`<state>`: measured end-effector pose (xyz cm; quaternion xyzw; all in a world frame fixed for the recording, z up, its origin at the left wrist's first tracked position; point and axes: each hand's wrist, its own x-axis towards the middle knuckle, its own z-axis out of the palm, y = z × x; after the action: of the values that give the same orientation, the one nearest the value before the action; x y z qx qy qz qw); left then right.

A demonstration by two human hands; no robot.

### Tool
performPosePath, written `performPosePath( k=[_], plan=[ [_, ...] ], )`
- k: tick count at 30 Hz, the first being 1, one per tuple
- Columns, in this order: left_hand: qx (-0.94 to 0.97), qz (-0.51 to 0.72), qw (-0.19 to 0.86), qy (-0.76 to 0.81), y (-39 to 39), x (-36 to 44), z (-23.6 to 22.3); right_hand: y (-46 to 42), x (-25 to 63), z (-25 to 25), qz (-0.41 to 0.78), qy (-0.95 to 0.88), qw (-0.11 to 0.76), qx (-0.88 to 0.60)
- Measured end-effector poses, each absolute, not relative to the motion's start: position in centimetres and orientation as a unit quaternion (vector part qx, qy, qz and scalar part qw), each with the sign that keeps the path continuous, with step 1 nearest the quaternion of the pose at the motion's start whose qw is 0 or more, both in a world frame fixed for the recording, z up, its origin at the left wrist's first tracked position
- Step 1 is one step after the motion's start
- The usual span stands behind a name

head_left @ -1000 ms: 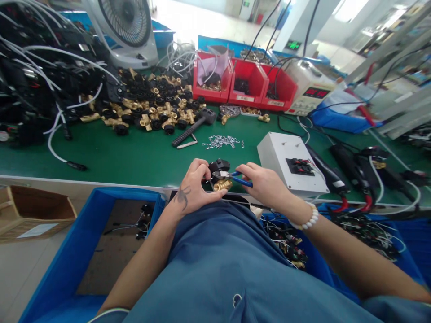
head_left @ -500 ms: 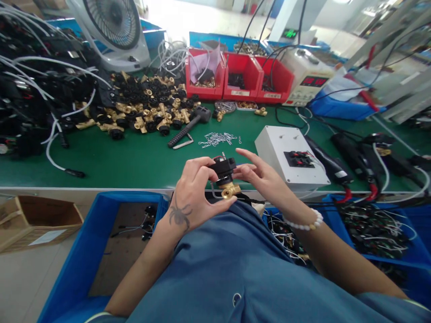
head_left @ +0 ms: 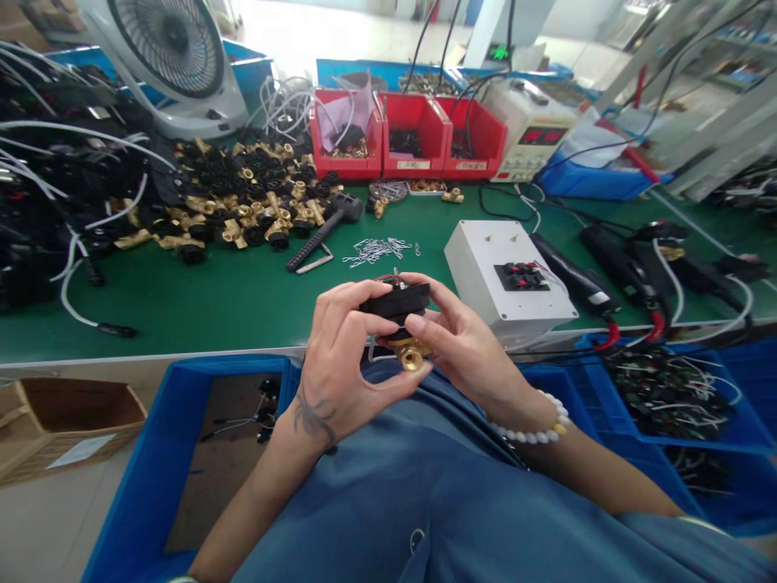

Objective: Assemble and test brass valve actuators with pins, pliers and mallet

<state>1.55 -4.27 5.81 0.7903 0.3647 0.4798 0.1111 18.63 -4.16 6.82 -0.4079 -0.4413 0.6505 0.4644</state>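
Both hands hold one valve assembly (head_left: 397, 304), a black round housing on top of a brass valve body, over the bench's front edge. My left hand (head_left: 343, 356) grips it from the left, fingers along the black housing and thumb under the brass port. From the right, my right hand (head_left: 464, 344) closes on it with the thumb on the black collar and fingers behind the housing. A thin pin and a bit of red wire show at the top. Beyond the hands lies a small heap of metal clips (head_left: 377, 250) beside a black-handled mallet (head_left: 324, 232) and a hex key (head_left: 316, 261).
Brass valves with black caps (head_left: 243, 219) are piled at the left, near a fan (head_left: 176, 57). Red bins (head_left: 413, 166) and a power supply (head_left: 531, 134) stand at the back. A grey switch box (head_left: 503, 275) sits right. Blue crates (head_left: 130, 478) are below the bench.
My right hand, fingers held apart before, has closed on the valve assembly. The assembly has turned slightly in my left hand, and the whole view has shifted a little.
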Motion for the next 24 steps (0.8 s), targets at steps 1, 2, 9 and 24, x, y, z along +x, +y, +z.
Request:
performPosePath(
  k=[1, 2, 9, 24],
  plan=[
    [0.786, 0.481, 0.127, 0.367, -4.3, 1.6, 5.7, -4.2, 18.6, 6.8, 0.650, -0.441, 0.466, -0.408],
    [0.772, 0.493, 0.153, 0.371, -4.4, 1.6, 5.5, -4.2, 18.5, 6.7, 0.649, -0.439, 0.470, -0.408],
    [0.403, 0.477, 0.699, 0.348, -3.5, 2.7, 3.7, -3.7, 19.2, 7.0, 0.595, -0.553, 0.407, -0.418],
    [0.319, 0.465, 0.757, 0.329, -4.8, 3.2, 5.4, 11.2, 35.7, 6.5, 0.263, -0.611, 0.344, -0.663]
  ],
)
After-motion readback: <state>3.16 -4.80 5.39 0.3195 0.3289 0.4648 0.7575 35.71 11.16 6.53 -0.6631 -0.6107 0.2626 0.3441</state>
